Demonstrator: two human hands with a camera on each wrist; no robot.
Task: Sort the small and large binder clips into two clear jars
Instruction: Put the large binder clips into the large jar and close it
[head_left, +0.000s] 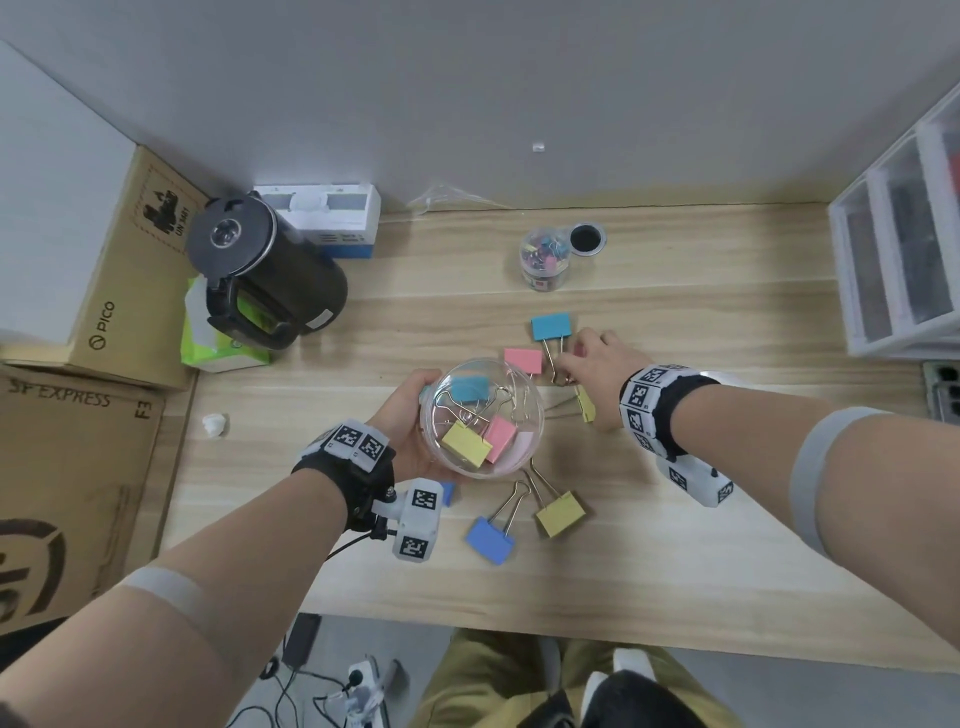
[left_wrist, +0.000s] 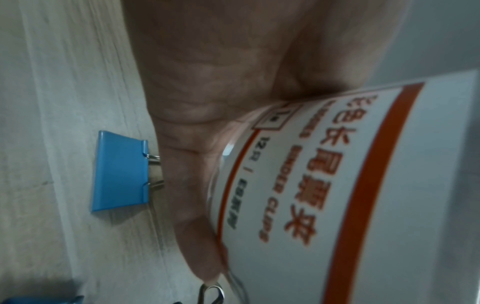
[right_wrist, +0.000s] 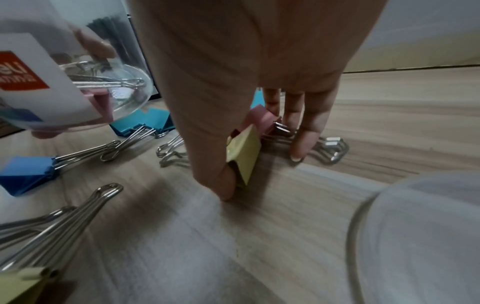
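We see the left hand (head_left: 410, 421) wrapped round a large clear jar (head_left: 483, 415), tipped so its open mouth faces up at the head camera; inside are large binder clips: yellow (head_left: 466, 442), pink (head_left: 500, 437), teal, with silver wire handles. The jar is smooth clear plastic with a white and orange printed label (left_wrist: 350, 185); the print is blurred in the left wrist view. The right hand (head_left: 597, 371), just right of the jar, reaches down with fingers spread and only slightly bent; its thumb (right_wrist: 223, 185) touches a yellow clip (right_wrist: 244, 156) standing on edge, and its fingertips (right_wrist: 298, 152) sit on wire handles beside a pink clip (right_wrist: 259, 119). We cannot tell whether it actually grips anything. Loose on the desk (head_left: 675, 545) nearer the person than the jar lie a blue clip (head_left: 491, 540) and another yellow clip (head_left: 560, 514); beyond the jar lie a teal clip (head_left: 551, 327) and the pink one. Farther back stands a small clear jar (head_left: 543, 260) full of small mixed-colour clips, its black lid (head_left: 587, 238) beside it. The desk is pale wood-grain. A blurred clear round object (right_wrist: 428, 236) is cut off at the right wrist view's lower right.
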